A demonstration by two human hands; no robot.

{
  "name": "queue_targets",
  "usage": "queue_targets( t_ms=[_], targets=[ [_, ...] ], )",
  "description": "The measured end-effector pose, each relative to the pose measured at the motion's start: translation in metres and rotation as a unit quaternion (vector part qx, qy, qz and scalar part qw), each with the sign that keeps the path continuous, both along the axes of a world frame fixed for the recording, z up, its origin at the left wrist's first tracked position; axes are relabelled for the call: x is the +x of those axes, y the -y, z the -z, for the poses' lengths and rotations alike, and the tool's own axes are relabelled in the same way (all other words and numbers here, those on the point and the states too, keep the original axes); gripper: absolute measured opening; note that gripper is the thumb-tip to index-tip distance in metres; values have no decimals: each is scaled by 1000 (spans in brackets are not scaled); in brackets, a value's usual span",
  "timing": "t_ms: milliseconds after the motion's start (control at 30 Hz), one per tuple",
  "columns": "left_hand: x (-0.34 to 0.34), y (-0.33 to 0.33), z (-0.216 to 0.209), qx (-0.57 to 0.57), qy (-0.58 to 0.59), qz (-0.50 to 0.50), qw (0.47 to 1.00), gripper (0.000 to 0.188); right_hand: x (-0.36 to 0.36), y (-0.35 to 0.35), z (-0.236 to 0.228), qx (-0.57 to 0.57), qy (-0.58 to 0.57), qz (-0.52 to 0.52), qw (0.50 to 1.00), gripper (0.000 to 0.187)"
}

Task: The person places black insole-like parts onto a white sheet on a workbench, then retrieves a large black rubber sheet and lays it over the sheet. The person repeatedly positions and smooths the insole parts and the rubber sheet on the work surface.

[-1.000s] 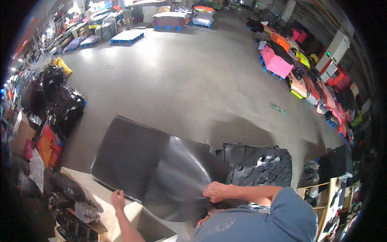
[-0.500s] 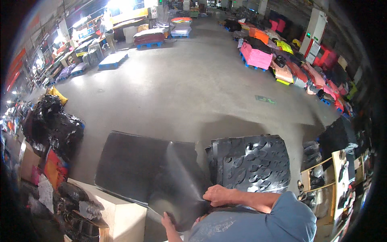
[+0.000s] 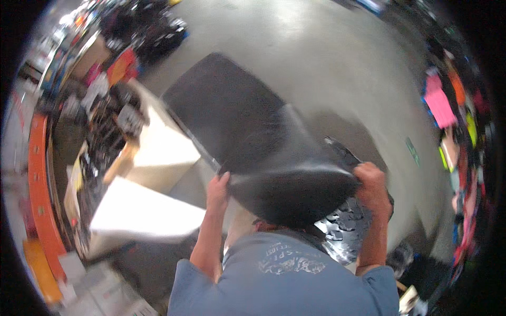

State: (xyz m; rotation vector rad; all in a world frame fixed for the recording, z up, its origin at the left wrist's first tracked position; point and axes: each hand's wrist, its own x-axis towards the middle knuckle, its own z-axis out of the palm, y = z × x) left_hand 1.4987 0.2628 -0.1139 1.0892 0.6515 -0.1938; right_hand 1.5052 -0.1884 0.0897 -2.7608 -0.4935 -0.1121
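Observation:
A large flexible black sheet (image 3: 295, 195) bows downward in front of my body, held between my two hands. My left hand (image 3: 217, 187) is closed on its left edge, with the thumb up. On the opposite side, the fingers of my right hand (image 3: 370, 181) are wrapped round the right edge. Beyond it lies a flat pile of black sheets (image 3: 219, 95); where the held sheet ends against this pile is hard to see. Partly hidden behind my right forearm is a second black pile (image 3: 345, 226) with a shiny surface marked by curved shapes.
To the left, a pale wooden box (image 3: 163, 152) and a bright white panel (image 3: 142, 213) stand close to my left arm. Black plastic bundles (image 3: 139, 31) sit farther off. An orange rack beam (image 3: 42, 195) runs along the left rim. Pink stacked sheets (image 3: 440, 105) are far right.
The view has swung, turning toward the left. My hands have moved farther apart, and the black sheet between them is now lifted and curved.

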Motion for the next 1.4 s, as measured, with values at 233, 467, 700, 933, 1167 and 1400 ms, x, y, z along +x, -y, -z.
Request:
queue_targets(
  t_ms=[233,467,700,933,1167,1400],
  targets=[
    [-39,90,-156,73,60,18,995,24,10,90,-72,108,307,104,940,19],
    [-101,94,-188,-142,63,-7,988,26,17,99,-57,-3,339,85,937,27],
    [-218,17,-146,-107,-38,-97,989,35,38,-24,-32,48,333,-36,941,36],
    [-342,-66,-76,324,-79,-211,919,40,-13,-206,-60,103,297,-317,895,48],
    [-357,-99,-11,308,161,-183,920,52,-42,-291,-100,105,299,-452,834,49],
    [-358,-61,4,309,16,-395,865,45,-9,-356,-89,111,263,-558,780,40]
  ],
)
